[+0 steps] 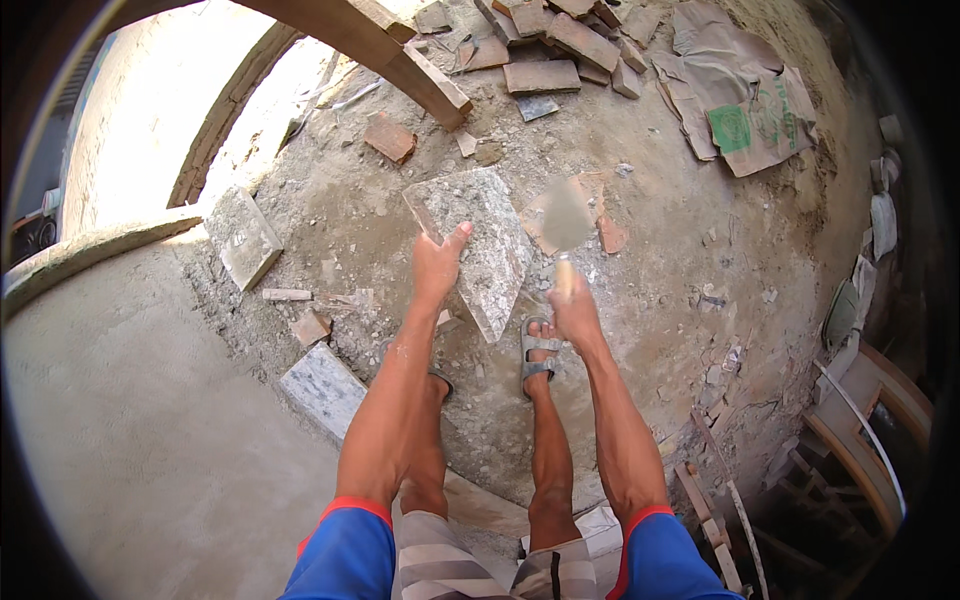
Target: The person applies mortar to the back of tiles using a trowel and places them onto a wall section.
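The left forearm reaches in from the near edge and slants far and to the right, ending in the left hand (pixel 438 262) at the left edge of a flat grey slab (pixel 488 235). Its thumb lies over the top face, pointing far and right; the other fingers are mostly out of sight along the edge and underneath. That grip is clamped on the slab.

The slab has a rough, mottled, whitish top and a pointed near corner. Its long axis runs from far left to near right, with the narrow corner aimed back toward the person's feet. Most of it extends to the right of the left grip and nearer than it; one corner lies beyond the grip, far left. Whether it is raised or touches the ground (pixel 690 330) cannot be told.

The right forearm slants far and to the left. The right hand (pixel 574 312) is closed around the pale handle of a trowel (pixel 567 218), so this grip is clamped too. The trowel's long axis runs near to far, its grey blade, blurred, pointing away beyond the right grip, to the right of the slab.

A sandal (pixel 529 352) is just beside the slab's near corner. A reddish brick piece (pixel 389 138) lies far left of the slab, and a heap of bricks (pixel 560 48) lies farther off.
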A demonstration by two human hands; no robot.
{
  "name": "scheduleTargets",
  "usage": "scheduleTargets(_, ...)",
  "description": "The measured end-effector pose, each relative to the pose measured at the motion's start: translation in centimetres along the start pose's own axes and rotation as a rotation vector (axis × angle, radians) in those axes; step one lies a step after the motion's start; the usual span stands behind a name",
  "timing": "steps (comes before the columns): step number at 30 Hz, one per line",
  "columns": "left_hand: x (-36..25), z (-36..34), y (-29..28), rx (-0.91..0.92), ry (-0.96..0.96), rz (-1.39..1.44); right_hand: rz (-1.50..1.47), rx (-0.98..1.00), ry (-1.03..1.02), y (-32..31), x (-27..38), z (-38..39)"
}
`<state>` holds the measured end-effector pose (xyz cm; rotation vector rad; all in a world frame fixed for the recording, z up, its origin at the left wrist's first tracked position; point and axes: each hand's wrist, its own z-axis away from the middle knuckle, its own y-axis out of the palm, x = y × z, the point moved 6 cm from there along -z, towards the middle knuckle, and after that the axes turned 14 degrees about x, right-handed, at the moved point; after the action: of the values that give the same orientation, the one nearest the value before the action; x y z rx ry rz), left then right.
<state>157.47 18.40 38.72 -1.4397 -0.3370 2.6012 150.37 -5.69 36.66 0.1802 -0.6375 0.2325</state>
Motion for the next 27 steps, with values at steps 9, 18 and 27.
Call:
scheduleTargets(9, -3.0, -1.5, 7.8, -0.068, 0.179, -0.031, -0.602, -0.744, -0.363, -17.2, -0.1, 3.4)
scheduleTargets(18, -3.3, -1.8, 11.2, -0.097, 0.251, -0.106, -0.276, -0.33, -0.279, -16.8, 0.8, 0.9)
scheduleTargets(27, -2.4, -2.6, 12.0, -0.12, 0.284, -0.142, 0.16, 0.106, -0.206, -9.3, -3.6, -4.3)
